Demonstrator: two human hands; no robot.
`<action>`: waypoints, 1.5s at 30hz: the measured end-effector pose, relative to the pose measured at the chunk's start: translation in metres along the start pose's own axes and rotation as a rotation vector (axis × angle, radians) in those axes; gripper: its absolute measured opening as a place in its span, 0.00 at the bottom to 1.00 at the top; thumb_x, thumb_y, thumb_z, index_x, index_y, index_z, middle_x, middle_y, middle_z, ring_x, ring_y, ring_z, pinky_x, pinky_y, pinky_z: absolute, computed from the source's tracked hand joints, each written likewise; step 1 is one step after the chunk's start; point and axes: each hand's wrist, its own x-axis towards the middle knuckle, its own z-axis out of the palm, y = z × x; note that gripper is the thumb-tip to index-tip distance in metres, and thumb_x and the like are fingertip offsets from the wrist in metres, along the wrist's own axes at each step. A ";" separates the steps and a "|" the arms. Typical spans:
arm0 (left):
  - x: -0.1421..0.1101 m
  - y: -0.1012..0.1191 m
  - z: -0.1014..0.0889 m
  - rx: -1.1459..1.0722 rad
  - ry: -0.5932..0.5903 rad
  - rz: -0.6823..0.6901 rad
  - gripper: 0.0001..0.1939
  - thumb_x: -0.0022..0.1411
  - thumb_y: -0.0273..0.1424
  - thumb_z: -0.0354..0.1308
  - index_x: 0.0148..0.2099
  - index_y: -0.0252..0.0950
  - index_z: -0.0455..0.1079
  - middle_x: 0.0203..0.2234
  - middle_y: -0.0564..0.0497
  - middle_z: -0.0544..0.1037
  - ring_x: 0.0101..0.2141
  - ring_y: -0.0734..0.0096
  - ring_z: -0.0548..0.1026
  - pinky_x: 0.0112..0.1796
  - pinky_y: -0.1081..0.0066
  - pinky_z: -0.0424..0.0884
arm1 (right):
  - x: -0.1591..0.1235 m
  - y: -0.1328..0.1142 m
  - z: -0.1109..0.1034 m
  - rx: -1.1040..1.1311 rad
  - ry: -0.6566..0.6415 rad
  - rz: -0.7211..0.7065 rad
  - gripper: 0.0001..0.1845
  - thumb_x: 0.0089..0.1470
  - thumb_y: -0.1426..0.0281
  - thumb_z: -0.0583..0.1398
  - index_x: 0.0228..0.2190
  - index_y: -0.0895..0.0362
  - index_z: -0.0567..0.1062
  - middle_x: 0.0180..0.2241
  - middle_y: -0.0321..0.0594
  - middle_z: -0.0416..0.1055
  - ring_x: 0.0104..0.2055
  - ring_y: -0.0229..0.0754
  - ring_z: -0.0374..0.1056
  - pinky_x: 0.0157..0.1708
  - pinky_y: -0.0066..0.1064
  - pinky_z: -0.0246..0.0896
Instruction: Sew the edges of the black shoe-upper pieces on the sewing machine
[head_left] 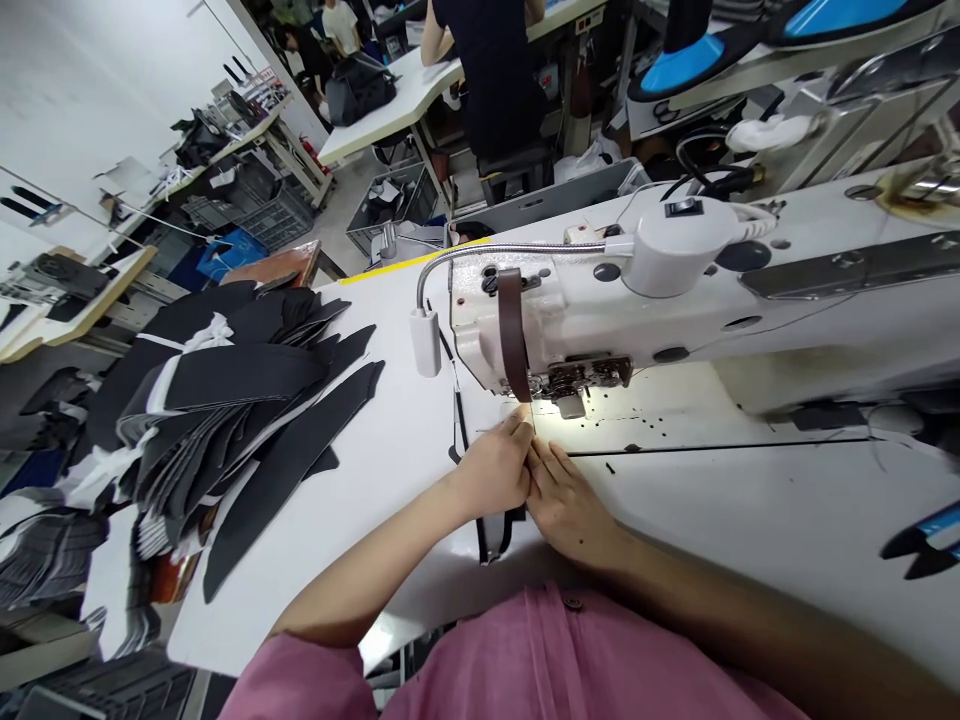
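My left hand (495,468) is closed, its fingertips pressed down beside the needle area of a white sewing machine (555,320). Against it lies my right hand (566,498), fingers bent and pressed together. A narrow black-edged fabric piece (495,540) comes out beneath both hands toward my body; the part at the fingertips is hidden. Thin black strips (460,420) lie on the table left of the machine head. A brown strap (513,335) hangs down the machine's front, and the small lamp (426,343) on a bendable neck is to its left.
Bundles of dark cut fabric (225,390), tied with white strips, cover the table's left side. Black-and-blue thread snips (926,540) lie at the far right. Behind the machine stands a grey crate (547,198); a person in dark clothes (491,80) sits beyond.
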 end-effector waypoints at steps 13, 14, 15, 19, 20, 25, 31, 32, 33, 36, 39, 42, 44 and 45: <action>0.001 -0.012 0.003 -0.121 0.181 0.036 0.22 0.48 0.16 0.44 0.47 0.30 0.65 0.47 0.39 0.70 0.51 0.61 0.67 0.53 0.61 0.67 | 0.015 0.019 -0.001 0.150 -0.103 0.100 0.24 0.57 0.70 0.53 0.52 0.71 0.67 0.53 0.58 0.63 0.59 0.54 0.54 0.60 0.51 0.48; 0.002 -0.012 0.003 -0.113 0.179 0.021 0.21 0.48 0.16 0.44 0.45 0.30 0.65 0.46 0.40 0.70 0.49 0.62 0.68 0.51 0.62 0.68 | 0.015 0.020 -0.001 0.156 -0.112 0.101 0.24 0.57 0.70 0.53 0.52 0.71 0.66 0.54 0.59 0.63 0.59 0.54 0.54 0.60 0.51 0.47; 0.003 -0.011 0.002 -0.098 0.176 0.002 0.19 0.48 0.16 0.44 0.43 0.31 0.65 0.44 0.41 0.71 0.46 0.62 0.69 0.49 0.63 0.69 | 0.015 0.021 -0.001 0.165 -0.121 0.101 0.24 0.57 0.70 0.53 0.53 0.71 0.66 0.54 0.59 0.62 0.60 0.55 0.53 0.60 0.51 0.47; 0.008 -0.011 0.001 0.016 0.157 -0.070 0.14 0.49 0.18 0.45 0.38 0.34 0.65 0.40 0.43 0.71 0.42 0.62 0.70 0.43 0.64 0.72 | 0.015 0.022 -0.002 0.212 -0.159 0.122 0.25 0.57 0.69 0.53 0.54 0.70 0.64 0.56 0.58 0.60 0.61 0.54 0.52 0.61 0.52 0.45; 0.010 -0.012 0.001 0.035 0.154 -0.073 0.14 0.49 0.18 0.45 0.38 0.34 0.64 0.40 0.43 0.71 0.41 0.62 0.70 0.42 0.64 0.72 | 0.015 0.022 -0.002 0.222 -0.165 0.131 0.25 0.58 0.68 0.54 0.53 0.69 0.64 0.56 0.58 0.60 0.61 0.54 0.52 0.61 0.52 0.45; 0.017 -0.018 0.000 0.052 0.164 -0.063 0.12 0.49 0.19 0.46 0.36 0.35 0.65 0.37 0.44 0.73 0.40 0.61 0.70 0.41 0.65 0.70 | 0.014 0.022 -0.003 0.242 -0.151 0.145 0.23 0.58 0.67 0.54 0.52 0.69 0.65 0.55 0.58 0.60 0.61 0.54 0.51 0.61 0.53 0.45; 0.020 -0.022 -0.002 0.033 0.175 -0.059 0.12 0.50 0.19 0.46 0.35 0.36 0.65 0.35 0.46 0.74 0.40 0.63 0.71 0.42 0.67 0.69 | 0.015 0.023 -0.002 0.257 -0.135 0.137 0.22 0.57 0.68 0.54 0.50 0.69 0.66 0.54 0.58 0.61 0.60 0.54 0.52 0.61 0.52 0.46; 0.021 -0.022 -0.002 0.036 0.170 -0.065 0.12 0.50 0.19 0.46 0.34 0.36 0.65 0.35 0.46 0.74 0.40 0.63 0.71 0.42 0.67 0.69 | 0.016 0.023 -0.002 0.258 -0.135 0.136 0.22 0.57 0.68 0.55 0.50 0.69 0.66 0.54 0.57 0.61 0.60 0.54 0.52 0.60 0.52 0.46; 0.021 -0.023 -0.003 0.040 0.165 -0.071 0.11 0.50 0.19 0.46 0.34 0.36 0.65 0.34 0.47 0.74 0.39 0.64 0.71 0.42 0.67 0.69 | 0.016 0.023 -0.002 0.258 -0.134 0.137 0.22 0.57 0.68 0.55 0.50 0.68 0.66 0.53 0.57 0.61 0.60 0.53 0.52 0.60 0.52 0.46; 0.022 -0.022 -0.005 0.046 0.158 -0.071 0.11 0.50 0.19 0.46 0.33 0.36 0.65 0.32 0.47 0.74 0.38 0.63 0.71 0.41 0.67 0.69 | 0.016 0.022 -0.001 0.248 -0.130 0.140 0.22 0.57 0.68 0.55 0.50 0.67 0.65 0.53 0.56 0.62 0.60 0.53 0.52 0.60 0.52 0.46; 0.023 -0.023 -0.007 0.051 0.155 -0.056 0.11 0.50 0.18 0.46 0.33 0.36 0.66 0.32 0.47 0.74 0.37 0.63 0.71 0.40 0.67 0.69 | 0.016 0.020 -0.005 0.241 -0.124 0.131 0.22 0.57 0.68 0.55 0.51 0.66 0.64 0.53 0.55 0.62 0.59 0.53 0.53 0.59 0.52 0.46; 0.024 -0.025 -0.006 0.077 0.143 -0.058 0.11 0.51 0.19 0.47 0.34 0.35 0.66 0.31 0.47 0.75 0.37 0.63 0.72 0.39 0.67 0.69 | 0.020 0.029 -0.014 0.256 -0.112 0.172 0.14 0.58 0.71 0.53 0.46 0.62 0.68 0.47 0.50 0.67 0.51 0.48 0.61 0.55 0.48 0.52; 0.025 -0.025 -0.003 0.113 0.140 -0.084 0.10 0.52 0.20 0.48 0.34 0.35 0.67 0.32 0.46 0.75 0.38 0.61 0.72 0.39 0.67 0.69 | 0.023 0.047 -0.021 0.194 -0.071 0.282 0.10 0.58 0.73 0.51 0.39 0.61 0.70 0.40 0.47 0.69 0.43 0.46 0.64 0.50 0.44 0.56; 0.025 -0.025 -0.001 0.136 0.143 -0.100 0.09 0.53 0.21 0.49 0.35 0.35 0.68 0.33 0.45 0.75 0.39 0.60 0.72 0.39 0.66 0.70 | 0.025 0.058 -0.023 0.130 -0.051 0.349 0.09 0.58 0.74 0.51 0.37 0.61 0.70 0.37 0.46 0.69 0.42 0.46 0.63 0.50 0.44 0.55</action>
